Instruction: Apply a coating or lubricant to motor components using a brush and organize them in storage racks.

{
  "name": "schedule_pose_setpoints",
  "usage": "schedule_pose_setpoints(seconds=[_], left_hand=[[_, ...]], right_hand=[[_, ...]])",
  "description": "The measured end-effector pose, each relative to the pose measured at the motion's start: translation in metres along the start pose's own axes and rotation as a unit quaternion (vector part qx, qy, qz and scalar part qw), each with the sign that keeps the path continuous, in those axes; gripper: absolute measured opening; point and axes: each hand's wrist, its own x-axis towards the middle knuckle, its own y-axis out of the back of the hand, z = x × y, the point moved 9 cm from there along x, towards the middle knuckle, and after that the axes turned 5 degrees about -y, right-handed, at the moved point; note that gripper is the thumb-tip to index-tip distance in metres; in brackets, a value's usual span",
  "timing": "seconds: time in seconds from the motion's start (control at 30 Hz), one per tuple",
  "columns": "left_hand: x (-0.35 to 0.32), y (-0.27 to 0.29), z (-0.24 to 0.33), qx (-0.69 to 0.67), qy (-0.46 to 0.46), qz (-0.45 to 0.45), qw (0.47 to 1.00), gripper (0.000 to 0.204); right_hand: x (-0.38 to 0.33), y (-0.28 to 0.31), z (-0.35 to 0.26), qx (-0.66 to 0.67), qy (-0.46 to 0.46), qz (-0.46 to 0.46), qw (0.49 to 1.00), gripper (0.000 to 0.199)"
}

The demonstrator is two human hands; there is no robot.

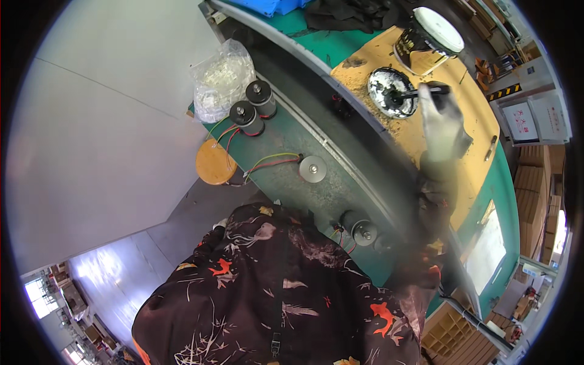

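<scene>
My right hand (443, 121), in a white glove, reaches out over the yellow board and is closed around a black-handled tool (420, 93). The tool's dark end dips into a round dish (380, 82) smeared with white and black paste; its tip is too small to tell its kind. Of my left hand (221, 224) only a bit of white glove shows beside my dark patterned sleeve, its fingers hidden. Closest to my body on the green bench lie a motor (359, 229) and a silver-faced motor (313, 169) with red and yellow-green wires.
Two dark motors (249, 109) stand by a clear bag of pale small parts (222, 79). A tub with a white lid (429, 41) stands on the yellow board (480, 121). A dark belt-like strip (304, 91) crosses the bench. A round wooden stool (214, 163) sits left.
</scene>
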Motion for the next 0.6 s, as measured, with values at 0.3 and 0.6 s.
schedule_pose_setpoints(seconds=[0.3, 0.6], left_hand=[[-0.01, -0.02, -0.03, -0.034, 0.033, -0.014, 0.999, 0.046], [-0.003, 0.02, 0.042, -0.014, -0.062, 0.036, 0.997, 0.051]], right_hand=[[-0.136, -0.111, 0.045, 0.17, -0.04, -0.104, 0.979, 0.011], [-0.174, -0.131, 0.075, 0.231, -0.13, -0.076, 0.961, 0.012]])
